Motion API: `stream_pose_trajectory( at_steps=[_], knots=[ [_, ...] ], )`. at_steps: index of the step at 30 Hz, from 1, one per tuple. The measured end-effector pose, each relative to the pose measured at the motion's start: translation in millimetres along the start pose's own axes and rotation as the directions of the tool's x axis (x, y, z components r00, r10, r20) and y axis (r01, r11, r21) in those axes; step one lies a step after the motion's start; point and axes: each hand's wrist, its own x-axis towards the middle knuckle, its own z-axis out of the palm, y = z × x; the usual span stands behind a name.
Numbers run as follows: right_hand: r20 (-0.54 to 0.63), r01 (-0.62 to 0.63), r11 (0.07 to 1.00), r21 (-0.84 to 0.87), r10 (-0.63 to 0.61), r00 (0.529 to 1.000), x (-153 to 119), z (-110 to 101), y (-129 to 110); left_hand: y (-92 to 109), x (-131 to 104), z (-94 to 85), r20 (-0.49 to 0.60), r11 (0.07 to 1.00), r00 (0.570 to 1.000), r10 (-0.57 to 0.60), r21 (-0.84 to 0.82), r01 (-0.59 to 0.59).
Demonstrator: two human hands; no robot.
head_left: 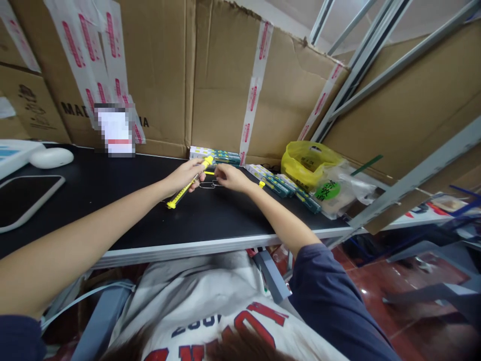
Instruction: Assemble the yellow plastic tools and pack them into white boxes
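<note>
My left hand [184, 176] is closed around a slim yellow stick-like tool [184, 192] with dark markings along its length. The tool is tilted, its wider yellow end up by my fingers and its other end low over the black tabletop. Close beside it, my right hand [231, 178] has its fingers bent together; what they hold, if anything, is hidden. A small yellow strip [209, 173] shows between the two hands. Under my right fingers a thin wire loop [206, 185] rests on the table.
Several green-and-white slim boxes [270, 181] lie right of my hands, with more boxes [225, 155] behind. A yellow plastic bag [308, 163] and a clear bag [334, 190] stand farther right. At left are a phone [28, 200] and a white rounded case [51, 158]. Cardboard [221, 75] walls the back.
</note>
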Motion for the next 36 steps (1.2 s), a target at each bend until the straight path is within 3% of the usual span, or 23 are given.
stream_pose_trajectory(
  at_steps=[3,7,17,23,29,36],
  knots=[
    [0.166,0.039,0.972,-0.23,0.0,0.986,-9,-1,1,2,-3,5.4,-0.006,0.999,1.0,0.013,-0.036,-0.013],
    [0.216,0.041,0.945,-0.324,0.032,0.976,-9,2,-6,2,-6,9.1,0.019,0.998,1.0,0.022,-0.067,-0.02],
    [0.243,-0.019,0.958,-0.285,0.091,0.966,-6,8,-4,-5,-4,9.0,0.039,0.999,0.999,0.017,-0.048,-0.015],
    [0.299,-0.069,0.979,-0.19,0.125,0.946,-5,1,-7,-11,-4,3.3,0.086,0.972,0.989,0.118,0.196,-0.133],
    [0.277,-0.086,0.971,-0.223,0.148,0.95,-6,3,-7,-13,-5,-5.3,0.109,0.804,0.969,0.22,0.542,-0.243],
    [0.074,-0.212,0.963,-0.166,0.227,0.971,-5,8,4,-13,-5,-8.4,0.098,0.744,0.967,0.234,0.622,-0.243]
  ],
)
